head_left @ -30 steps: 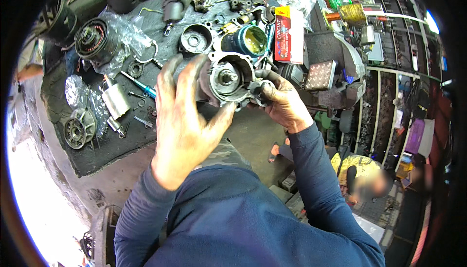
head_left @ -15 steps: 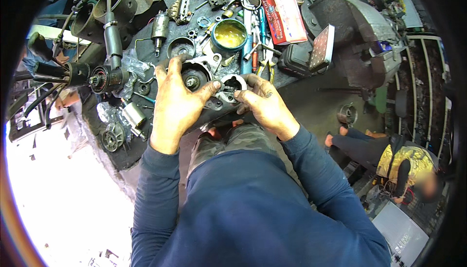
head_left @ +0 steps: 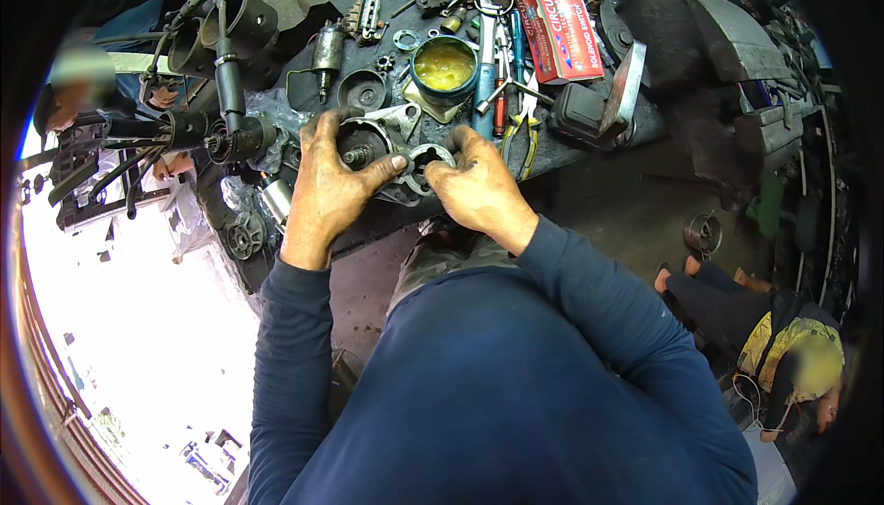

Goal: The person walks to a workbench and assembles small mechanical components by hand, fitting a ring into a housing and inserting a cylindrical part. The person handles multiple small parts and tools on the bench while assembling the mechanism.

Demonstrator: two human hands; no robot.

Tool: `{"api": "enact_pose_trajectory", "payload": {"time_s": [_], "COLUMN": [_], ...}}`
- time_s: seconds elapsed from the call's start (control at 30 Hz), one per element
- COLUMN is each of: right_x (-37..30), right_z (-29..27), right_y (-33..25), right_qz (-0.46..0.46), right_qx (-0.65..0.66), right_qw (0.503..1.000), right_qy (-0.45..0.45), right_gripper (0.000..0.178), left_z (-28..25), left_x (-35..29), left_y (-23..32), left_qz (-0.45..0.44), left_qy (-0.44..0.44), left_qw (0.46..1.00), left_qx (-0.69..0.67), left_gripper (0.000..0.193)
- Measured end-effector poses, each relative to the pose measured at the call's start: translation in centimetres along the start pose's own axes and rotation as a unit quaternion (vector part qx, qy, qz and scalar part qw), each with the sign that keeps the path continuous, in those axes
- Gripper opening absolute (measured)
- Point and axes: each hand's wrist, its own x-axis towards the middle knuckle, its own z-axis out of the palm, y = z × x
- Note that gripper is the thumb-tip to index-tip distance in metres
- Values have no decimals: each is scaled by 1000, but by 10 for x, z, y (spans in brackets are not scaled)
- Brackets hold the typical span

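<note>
A grey metal starter-motor housing [head_left: 401, 115] with a large round opening and a smaller one is held over the bench's near edge. My left hand [head_left: 330, 183] wraps round its left side, thumb across the front. A shaft [head_left: 357, 157] shows inside the large opening. My right hand [head_left: 481, 179] is closed on the smaller ring [head_left: 424, 157], its fingers bent over the right rim and its thumb at the opening. Whether the thumb presses a small part inside is hidden. Just beyond stands a round tub of yellow grease [head_left: 446, 67].
Pliers [head_left: 523, 129], an adjustable wrench [head_left: 488, 8] and a red box [head_left: 558, 30] lie behind my right hand. A small motor [head_left: 328, 52] and a round cap [head_left: 363, 89] are at the left back. One person [head_left: 801, 358] sits low at right; another person's hand [head_left: 164, 96] shows at left.
The view has shifted, so the bench things appear further right. My right thumb and fingers have moved closer over the smaller ring. Another person has come into view at left.
</note>
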Motion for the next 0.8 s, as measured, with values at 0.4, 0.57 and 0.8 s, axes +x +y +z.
{"api": "enact_pose_trajectory", "payload": {"time_s": [0.4,0.57,0.8], "right_x": [1,1,3], "right_z": [-5,-8,-7], "right_y": [-5,-8,-3], "right_qz": [-6,14,-28], "right_qx": [25,69,8], "right_qw": [999,996,999], "right_qy": [-23,-53,-34], "right_gripper": [36,37,47], "left_z": [0,1,2], "left_x": [0,0,-2], "left_y": [2,0,-1], "left_qz": [-9,3,-11], "left_qy": [2,10,6], "left_qw": [1000,1000,999], "left_qx": [-22,-22,-43], "left_gripper": [91,90,89]}}
